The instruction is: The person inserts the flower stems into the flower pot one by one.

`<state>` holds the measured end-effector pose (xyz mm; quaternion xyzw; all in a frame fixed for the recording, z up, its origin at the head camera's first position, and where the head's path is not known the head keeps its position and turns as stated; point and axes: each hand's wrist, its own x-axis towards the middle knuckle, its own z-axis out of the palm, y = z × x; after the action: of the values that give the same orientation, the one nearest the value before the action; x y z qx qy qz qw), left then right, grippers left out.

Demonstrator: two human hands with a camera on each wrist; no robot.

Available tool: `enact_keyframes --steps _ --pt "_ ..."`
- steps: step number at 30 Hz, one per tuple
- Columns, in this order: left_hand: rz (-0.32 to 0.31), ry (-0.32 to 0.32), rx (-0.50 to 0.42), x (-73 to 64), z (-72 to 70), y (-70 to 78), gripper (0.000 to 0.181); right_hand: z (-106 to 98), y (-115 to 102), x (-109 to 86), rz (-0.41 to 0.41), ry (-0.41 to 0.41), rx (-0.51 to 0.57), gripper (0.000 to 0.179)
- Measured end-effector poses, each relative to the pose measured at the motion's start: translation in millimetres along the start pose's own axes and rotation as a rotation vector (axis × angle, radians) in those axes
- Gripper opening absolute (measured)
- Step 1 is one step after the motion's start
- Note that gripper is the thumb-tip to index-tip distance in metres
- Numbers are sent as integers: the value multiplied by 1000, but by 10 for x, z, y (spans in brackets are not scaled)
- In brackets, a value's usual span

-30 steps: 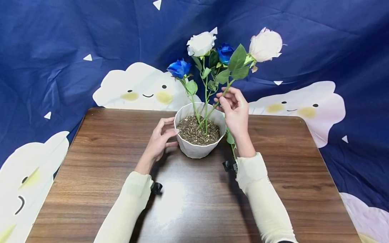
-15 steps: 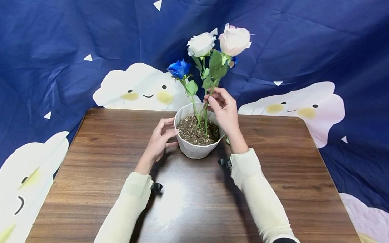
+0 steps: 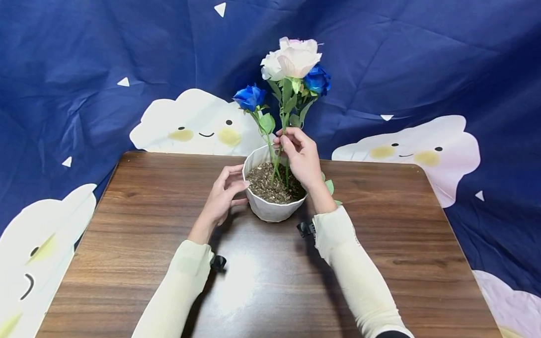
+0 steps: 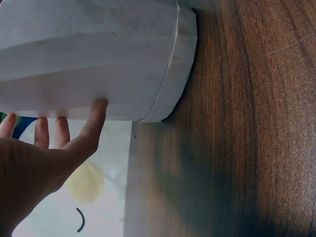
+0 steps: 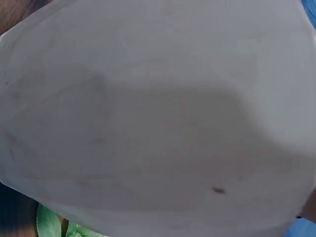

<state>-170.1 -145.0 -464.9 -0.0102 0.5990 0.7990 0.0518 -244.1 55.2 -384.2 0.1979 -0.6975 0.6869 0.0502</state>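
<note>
A white faceted flowerpot (image 3: pixel 271 212) filled with brown soil (image 3: pixel 266 187) stands near the table's far edge. My left hand (image 3: pixel 222 194) rests its spread fingertips against the pot's left side; the left wrist view shows the thumb (image 4: pixel 94 121) on its wall. Over the pot, my right hand (image 3: pixel 303 162) pinches the stem of a pale pink rose (image 3: pixel 299 59). That bloom overlaps a white rose (image 3: pixel 270 67) standing in the soil. One blue rose (image 3: pixel 249 97) leans left and another blue rose (image 3: pixel 318 80) stands behind. The pot wall (image 5: pixel 158 138) fills the right wrist view, hiding the right fingers.
Green leaves (image 3: pixel 329 186) show beside the right wrist, by the pot's right side. The brown wooden table (image 3: pixel 257 298) extends toward me. Behind it hangs a dark blue cloth (image 3: pixel 100 38) printed with smiling white clouds (image 3: pixel 200 122).
My right hand has moved left with the pale pink rose, bringing its bloom from the right to overlap the white rose and its stem more upright. The left hand stays on the pot.
</note>
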Motion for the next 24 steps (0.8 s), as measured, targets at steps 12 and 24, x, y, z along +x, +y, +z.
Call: enact_keyframes --steps 12,24 --pt "-3 -4 -4 4 -6 -17 54 45 90 -17 -10 -30 -104 23" --pt "-1 1 8 2 -3 -8 53 73 167 1 4 -63 -119 20"
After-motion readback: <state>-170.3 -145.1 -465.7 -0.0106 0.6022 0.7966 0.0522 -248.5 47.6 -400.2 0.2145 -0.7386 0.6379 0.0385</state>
